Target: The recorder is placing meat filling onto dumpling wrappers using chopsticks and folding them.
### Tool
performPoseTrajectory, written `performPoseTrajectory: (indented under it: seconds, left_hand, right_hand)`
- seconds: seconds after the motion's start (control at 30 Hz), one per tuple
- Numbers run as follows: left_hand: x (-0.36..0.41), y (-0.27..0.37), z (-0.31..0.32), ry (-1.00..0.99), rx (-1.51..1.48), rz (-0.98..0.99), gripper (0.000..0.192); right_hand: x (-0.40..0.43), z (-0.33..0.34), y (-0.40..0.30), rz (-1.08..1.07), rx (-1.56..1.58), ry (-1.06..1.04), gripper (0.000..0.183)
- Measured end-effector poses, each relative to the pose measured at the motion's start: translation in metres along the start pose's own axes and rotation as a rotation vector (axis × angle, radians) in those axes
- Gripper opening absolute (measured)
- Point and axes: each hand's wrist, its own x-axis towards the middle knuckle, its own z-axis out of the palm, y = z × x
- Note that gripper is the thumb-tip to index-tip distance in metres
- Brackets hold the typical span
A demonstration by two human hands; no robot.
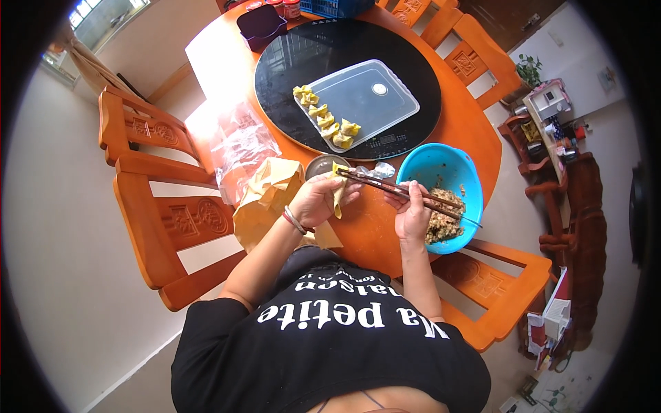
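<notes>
My left hand [321, 197] holds a yellow dumpling wrapper [338, 196] that is partly folded, its lower corner hanging down. In my right hand [411, 209] is a pair of dark chopsticks [372, 182], their tips touching the top of the wrapper. Beside that hand stands a blue plastic bowl [431, 160] with minced filling [442, 227] in it. Several folded dumplings [326, 121] sit along the left end of a clear plastic lid or tray [356, 98]. Behind my left hand, a small grey dish [321, 164] is partly hidden.
A round black glass turntable [279, 67] carries the tray. On the orange wooden table [361, 232] lie crumpled brown paper [268, 191], a clear plastic bag [242, 149] and another scrap of plastic [382, 170]. A dark purple box [262, 26] stands far left. Carved wooden chairs [175, 222] surround the table.
</notes>
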Motion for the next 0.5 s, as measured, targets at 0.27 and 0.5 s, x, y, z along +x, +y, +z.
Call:
performPoseTrajectory:
  seconds: [0.27, 0.5]
  left_hand:
    - [0.001, 0.000, 0.014, -0.067, -0.001, 0.018, 0.033]
    - [0.007, 0.009, 0.013, -0.083, -0.044, 0.164, 0.040]
  right_hand:
    - [-0.001, 0.005, -0.014, -0.035, -0.038, 0.021, 0.018]
    - [0.000, 0.012, -0.049, -0.263, -0.134, 0.120, 0.022]
